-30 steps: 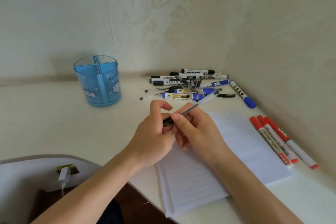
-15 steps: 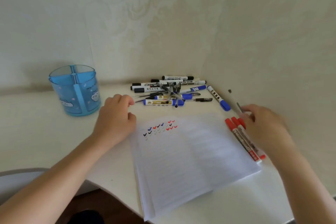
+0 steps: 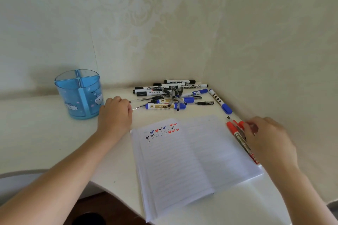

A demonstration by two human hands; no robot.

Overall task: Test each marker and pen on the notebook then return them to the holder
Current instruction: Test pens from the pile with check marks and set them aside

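The open notebook [image 3: 192, 153] lies on the white desk, with several small black, blue and red ticks [image 3: 161, 131] near its top left. The blue divided holder [image 3: 78, 95] stands at the back left with nothing showing above its rim. My left hand [image 3: 115, 115] rests on the desk between holder and notebook, fingers loosely curled, holding nothing. My right hand [image 3: 268, 139] is at the notebook's right edge. Its fingers pinch a clear pen [image 3: 230, 120], whose dark tip lies low beside the red markers [image 3: 237, 135].
A pile of markers and pens [image 3: 172, 95] lies in the back corner, and a blue-capped marker [image 3: 220, 101] lies apart to its right. Thin refills [image 3: 140, 107] lie just right of my left hand. Walls close off the back and right. The desk's front edge curves in at lower left.
My hands have parted from the pen held between them. The right hand carried it right and down beside the red markers, and the left hand settled near the holder. The ticked page is uncovered.
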